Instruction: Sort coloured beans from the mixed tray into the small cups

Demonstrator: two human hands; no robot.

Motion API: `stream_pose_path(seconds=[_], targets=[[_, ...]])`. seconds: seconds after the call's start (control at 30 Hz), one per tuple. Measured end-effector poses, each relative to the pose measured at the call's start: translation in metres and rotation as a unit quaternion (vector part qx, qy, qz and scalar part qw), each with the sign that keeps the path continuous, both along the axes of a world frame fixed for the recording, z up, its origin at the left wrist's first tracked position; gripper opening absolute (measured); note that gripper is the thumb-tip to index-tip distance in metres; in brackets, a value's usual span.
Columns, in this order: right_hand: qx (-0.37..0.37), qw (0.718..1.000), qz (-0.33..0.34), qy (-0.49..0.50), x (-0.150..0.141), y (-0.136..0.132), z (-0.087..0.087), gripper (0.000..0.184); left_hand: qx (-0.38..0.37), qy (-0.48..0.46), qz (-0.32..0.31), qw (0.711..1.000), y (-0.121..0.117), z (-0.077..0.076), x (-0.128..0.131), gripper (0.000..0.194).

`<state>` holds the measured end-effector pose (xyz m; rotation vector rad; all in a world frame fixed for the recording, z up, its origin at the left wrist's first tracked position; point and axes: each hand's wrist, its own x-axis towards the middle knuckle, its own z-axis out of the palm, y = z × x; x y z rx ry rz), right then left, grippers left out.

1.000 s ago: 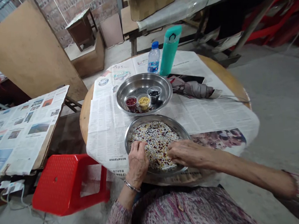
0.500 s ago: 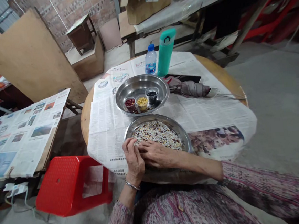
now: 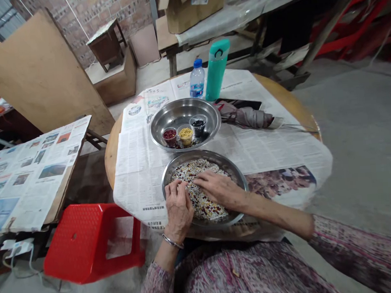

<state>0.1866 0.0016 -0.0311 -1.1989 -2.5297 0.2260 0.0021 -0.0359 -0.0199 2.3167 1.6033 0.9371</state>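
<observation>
A steel basin near me holds a mix of white rice grains with red, yellow and dark beans. Over its left side, my left hand has its fingers bent and close together; whatever they hold is hidden. My right hand reaches in from the right, fingers stretched out low over the mix, with nothing visible in them. Behind stands a second steel basin. Inside it are clear cups of red beans, yellow beans and black beans, with some loose beans beside them.
Newspaper covers the round table. Behind the basins are a water bottle, a teal flask and a folded grey umbrella. A red stool is at the left, beside another newspaper-covered table.
My right hand went left to meet my left hand, covering part of the mix, then drew back right to the middle of the basin. My left hand stayed at the basin's left side.
</observation>
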Motion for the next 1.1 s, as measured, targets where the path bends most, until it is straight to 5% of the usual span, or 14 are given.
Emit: stream_pose_path(seconds=[0.17,0.3,0.53,0.7,0.97,1.1], targets=[[-0.06,0.993,0.101,0.006,-0.015,-0.045,0.015,0.016,0.0,0.03,0.003,1.0,0.001,-0.003,-0.001,0.04],[-0.112,0.983,0.143,-0.002,-0.002,-0.043,0.014,0.018,-0.006,0.035,-0.009,0.999,0.001,-0.003,-0.002,0.039],[-0.011,1.0,-0.01,0.001,0.023,0.018,-0.002,0.031,-0.017,0.064,-0.02,0.998,0.002,-0.003,-0.001,0.033],[0.041,0.993,-0.098,-0.046,0.014,0.01,0.001,0.038,-0.031,0.077,-0.017,0.996,0.002,-0.002,0.001,0.036],[0.008,0.996,0.084,0.015,-0.003,-0.044,0.001,0.026,-0.043,0.121,-0.016,0.992,0.001,0.005,0.004,0.034],[-0.009,0.997,0.052,0.062,0.008,-0.032,0.009,0.027,-0.065,0.121,-0.035,0.99,0.002,0.005,0.003,0.015]])
